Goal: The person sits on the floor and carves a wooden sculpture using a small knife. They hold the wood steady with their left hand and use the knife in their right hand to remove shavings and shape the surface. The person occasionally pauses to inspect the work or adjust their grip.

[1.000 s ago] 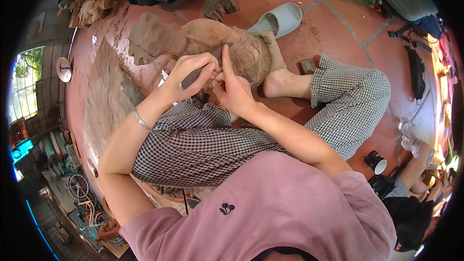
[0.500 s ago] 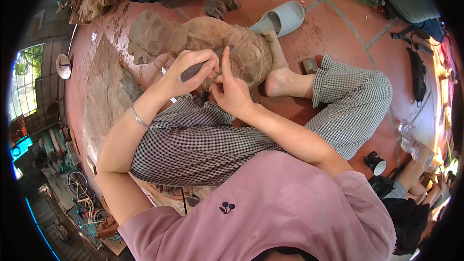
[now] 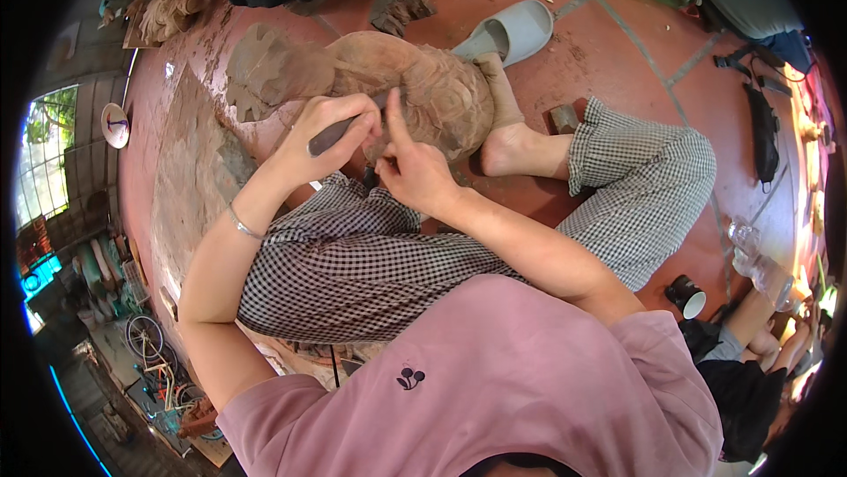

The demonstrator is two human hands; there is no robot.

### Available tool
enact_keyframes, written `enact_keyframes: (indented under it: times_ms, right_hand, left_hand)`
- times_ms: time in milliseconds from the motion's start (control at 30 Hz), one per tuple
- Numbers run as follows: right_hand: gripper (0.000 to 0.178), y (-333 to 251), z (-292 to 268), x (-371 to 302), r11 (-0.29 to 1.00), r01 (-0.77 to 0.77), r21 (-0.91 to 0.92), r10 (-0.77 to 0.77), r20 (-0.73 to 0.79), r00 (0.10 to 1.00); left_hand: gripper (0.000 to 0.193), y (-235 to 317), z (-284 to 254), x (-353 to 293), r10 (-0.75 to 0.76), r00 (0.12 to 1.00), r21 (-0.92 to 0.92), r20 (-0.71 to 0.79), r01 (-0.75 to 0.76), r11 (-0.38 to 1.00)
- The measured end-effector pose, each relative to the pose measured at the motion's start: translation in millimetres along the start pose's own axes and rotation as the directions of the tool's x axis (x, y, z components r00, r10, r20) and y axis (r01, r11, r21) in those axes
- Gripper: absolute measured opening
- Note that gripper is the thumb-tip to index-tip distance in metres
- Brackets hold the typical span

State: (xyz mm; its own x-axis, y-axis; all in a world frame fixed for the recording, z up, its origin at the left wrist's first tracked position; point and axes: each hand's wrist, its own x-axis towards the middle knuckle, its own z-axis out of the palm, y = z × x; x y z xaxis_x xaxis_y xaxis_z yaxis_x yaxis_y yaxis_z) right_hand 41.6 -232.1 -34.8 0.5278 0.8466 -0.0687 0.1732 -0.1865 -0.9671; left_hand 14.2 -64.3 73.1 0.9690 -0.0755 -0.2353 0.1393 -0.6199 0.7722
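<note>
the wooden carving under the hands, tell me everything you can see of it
The wooden carving is a rounded, reddish-brown block, its surface cut into wavy ridges like hair or fur, unpainted and rough. It lies on the red tiled floor, joined at the left to a flatter leaf-shaped part. The left hand presses a dark-handled tool against its lower edge, the right hand rests a raised finger on it, and a bare foot braces its right side. Its underside is hidden.
</note>
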Motion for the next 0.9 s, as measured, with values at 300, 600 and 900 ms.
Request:
enact_keyframes:
  times_ms: [300, 600, 900]
  right_hand:
    - [0.099, 12, -3, -14, 0.997, 0.071, 0.031, -0.064, -0.175, 0.983]
    - [0.099, 10, 4, -14, 0.989, 0.108, 0.105, -0.1, -0.08, 0.992]
    - [0.102, 13, 6, -12, 0.997, 0.069, 0.042, -0.068, -0.023, 0.997]
  left_hand:
    - [0.003, 10, 22, 12, 0.201, 0.977, -0.078, -0.069, -0.206, 0.975]
    - [0.002, 5, 16, -1, 0.176, 0.983, -0.015, -0.048, -0.177, 0.984]
    - [0.004, -5, 12, -6, 0.186, 0.983, 0.081, -0.005, -0.185, 0.979]
